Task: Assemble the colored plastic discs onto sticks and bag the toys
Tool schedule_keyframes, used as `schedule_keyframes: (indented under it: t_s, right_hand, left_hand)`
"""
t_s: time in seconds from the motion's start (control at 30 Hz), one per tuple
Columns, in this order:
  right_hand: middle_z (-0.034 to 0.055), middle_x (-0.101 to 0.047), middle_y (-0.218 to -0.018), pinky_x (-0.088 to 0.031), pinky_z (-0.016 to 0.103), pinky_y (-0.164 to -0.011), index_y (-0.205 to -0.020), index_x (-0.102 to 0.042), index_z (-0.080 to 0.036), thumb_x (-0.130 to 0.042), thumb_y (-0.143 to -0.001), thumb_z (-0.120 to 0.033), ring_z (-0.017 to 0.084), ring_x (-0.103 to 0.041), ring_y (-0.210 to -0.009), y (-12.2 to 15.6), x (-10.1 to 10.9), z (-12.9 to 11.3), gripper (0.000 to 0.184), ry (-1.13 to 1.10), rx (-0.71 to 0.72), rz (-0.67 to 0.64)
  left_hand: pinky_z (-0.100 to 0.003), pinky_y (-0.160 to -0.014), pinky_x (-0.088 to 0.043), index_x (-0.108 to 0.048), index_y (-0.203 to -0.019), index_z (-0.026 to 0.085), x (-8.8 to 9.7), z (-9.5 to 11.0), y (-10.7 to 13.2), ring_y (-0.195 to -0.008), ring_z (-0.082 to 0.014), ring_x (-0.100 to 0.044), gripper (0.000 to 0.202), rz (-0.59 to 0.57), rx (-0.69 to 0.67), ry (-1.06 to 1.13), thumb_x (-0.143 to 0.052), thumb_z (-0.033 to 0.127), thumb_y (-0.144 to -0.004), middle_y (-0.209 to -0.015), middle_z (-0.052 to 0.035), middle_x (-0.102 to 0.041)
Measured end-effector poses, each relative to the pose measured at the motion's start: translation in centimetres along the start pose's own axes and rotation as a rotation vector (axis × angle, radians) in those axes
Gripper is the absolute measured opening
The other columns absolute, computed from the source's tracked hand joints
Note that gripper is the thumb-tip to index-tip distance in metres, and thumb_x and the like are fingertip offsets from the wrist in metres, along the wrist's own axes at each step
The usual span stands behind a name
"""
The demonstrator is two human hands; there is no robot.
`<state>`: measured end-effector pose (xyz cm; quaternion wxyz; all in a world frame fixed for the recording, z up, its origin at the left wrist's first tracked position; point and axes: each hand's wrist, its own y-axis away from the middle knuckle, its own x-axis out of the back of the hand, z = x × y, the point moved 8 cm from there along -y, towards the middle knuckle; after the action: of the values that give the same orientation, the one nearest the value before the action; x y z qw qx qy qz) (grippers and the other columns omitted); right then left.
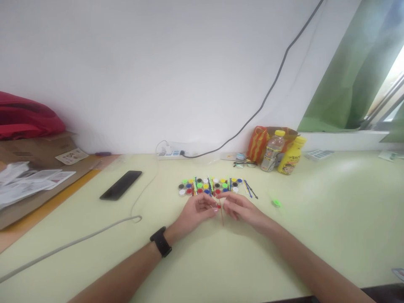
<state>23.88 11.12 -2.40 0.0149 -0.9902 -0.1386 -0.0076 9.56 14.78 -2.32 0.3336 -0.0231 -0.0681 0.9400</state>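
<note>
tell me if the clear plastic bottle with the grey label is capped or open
Capped: the round yellow cap sits on the neck of the clear plastic bottle, which stands upright on the pale green table.

Sm. red pc. (219, 206) v. blurry

A chunky black watch (161, 241) goes around the left wrist, just behind the left hand (194, 213). Its strap is wide and dark all over. The left forearm (126, 269) is bare, and so are the right forearm (303, 248) and the right hand (244, 210).
</note>
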Motion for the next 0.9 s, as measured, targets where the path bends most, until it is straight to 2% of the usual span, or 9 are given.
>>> schedule_keyframes:
  t_s: [0.1,0.17,0.23,0.33,0.43,0.67,0.77,0.83,0.9]
  right_hand:
    - [0.0013,-0.048,-0.069,-0.031,0.029,-0.058,-0.055,-0.059,-0.017,-0.06,-0.09,-0.057,0.011,-0.037,-0.057,0.2,0.2,-0.8,0.053,-0.161,0.062,-0.007]
    - [0.0014,-0.046,-0.068,-0.03,0.029,-0.056,-0.048,-0.052,-0.016,-0.058,-0.092,-0.056,0.011,-0.037,-0.057,0.3,0.6,-1.2,0.059,-0.241,0.091,0.012]
    - [0.0002,-0.046,-0.066,-0.028,0.028,-0.055,-0.058,-0.059,-0.017,-0.059,-0.092,-0.054,0.011,-0.038,-0.056,0.3,0.9,-1.1,0.05,-0.217,0.078,0.048]
    - [-0.0002,-0.057,-0.074,-0.033,0.027,-0.054,-0.099,-0.069,-0.021,-0.063,-0.09,-0.053,0.011,-0.042,-0.055,0.1,0.8,-0.6,0.033,-0.082,0.032,0.075]
    - [-0.0004,-0.061,-0.079,-0.04,0.028,-0.058,-0.129,-0.06,-0.026,-0.062,-0.09,-0.054,0.012,-0.049,-0.058,0.0,0.3,-0.3,0.048,0.004,0.007,0.047]
    - [-0.0002,-0.058,-0.08,-0.039,0.028,-0.061,-0.133,-0.06,-0.028,-0.058,-0.093,-0.054,0.014,-0.051,-0.064,0.0,0.1,0.5,0.047,0.009,-0.04,0.009]
    - [0.0008,-0.053,-0.08,-0.034,0.027,-0.059,-0.102,-0.074,-0.022,-0.059,-0.093,-0.053,0.011,-0.045,-0.062,0.1,0.4,0.3,0.036,-0.108,-0.02,0.0]
    - [0.0019,-0.05,-0.082,-0.032,0.028,-0.059,-0.07,-0.071,-0.016,-0.056,-0.094,-0.053,0.01,-0.041,-0.06,0.2,0.4,-0.2,0.047,-0.23,0.012,-0.027]
    - [0.0021,-0.048,-0.081,-0.03,0.029,-0.058,-0.057,-0.063,-0.014,-0.054,-0.095,-0.053,0.009,-0.038,-0.059,0.3,0.6,-0.7,0.055,-0.309,0.034,-0.027]
  left_hand:
    - [-0.032,-0.074,-0.056,-0.065,-0.092,0.017,0.1,-0.4,0.0,-0.083,-0.0194,-0.067,0.028,0.005,0.02,0.018,-0.081,0.035,-0.079,-0.094,-0.0072,-0.07]
    - [-0.031,-0.072,-0.055,-0.065,-0.092,0.017,0.2,-0.5,0.0,-0.082,-0.0186,-0.067,0.028,0.009,0.029,0.025,-0.081,0.035,-0.079,-0.093,-0.0067,-0.069]
    - [-0.031,-0.072,-0.055,-0.064,-0.093,0.017,0.1,-0.6,0.0,-0.081,-0.0179,-0.066,0.026,0.005,0.03,0.024,-0.081,0.033,-0.08,-0.094,-0.0063,-0.069]
    - [-0.031,-0.073,-0.055,-0.064,-0.093,0.017,0.1,-0.4,0.1,-0.082,-0.0178,-0.066,0.024,-0.002,0.021,0.013,-0.08,0.032,-0.081,-0.096,-0.0062,-0.068]
    - [-0.032,-0.076,-0.055,-0.065,-0.094,0.017,0.0,-0.1,0.1,-0.086,-0.0195,-0.067,0.023,-0.003,0.001,0.0,-0.079,0.031,-0.082,-0.093,-0.0061,-0.069]
    - [-0.032,-0.077,-0.055,-0.065,-0.095,0.016,0.0,-0.1,0.0,-0.084,-0.019,-0.067,0.024,-0.001,-0.004,-0.002,-0.079,0.031,-0.082,-0.094,-0.007,-0.069]
    - [-0.031,-0.074,-0.055,-0.064,-0.094,0.016,0.0,-0.3,0.0,-0.082,-0.0181,-0.066,0.025,-0.006,0.012,0.013,-0.079,0.032,-0.082,-0.092,-0.0063,-0.068]
    - [-0.031,-0.074,-0.055,-0.064,-0.094,0.016,0.0,-0.4,0.0,-0.083,-0.018,-0.066,0.025,-0.004,0.022,0.021,-0.08,0.031,-0.081,-0.094,-0.0064,-0.068]
    - [-0.03,-0.073,-0.055,-0.064,-0.093,0.016,0.0,-0.4,0.0,-0.082,-0.0178,-0.066,0.026,-0.002,0.026,0.021,-0.08,0.031,-0.081,-0.094,-0.0062,-0.068]
